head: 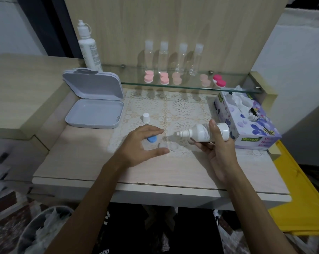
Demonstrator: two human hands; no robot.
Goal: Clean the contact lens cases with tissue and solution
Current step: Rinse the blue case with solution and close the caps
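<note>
My right hand (219,147) grips a white solution bottle (204,133), tipped on its side with its uncapped nozzle pointing left. Below the nozzle a clear contact lens case (170,145) lies open on the lace mat (173,110). My left hand (142,145) hovers over the mat with fingers spread and relaxed, thumb near the case. A blue lid (152,139) lies under its fingers. The bottle's white cap (145,117) stands on the mat behind. A tissue box (246,123) sits at the right with tissue sticking out.
An open grey box (94,110) lies at the left. A glass shelf (173,85) carries several pink lens cases (148,77), clear bottles (163,55) and a larger white bottle (88,46). A bin with crumpled tissue (45,233) stands below left.
</note>
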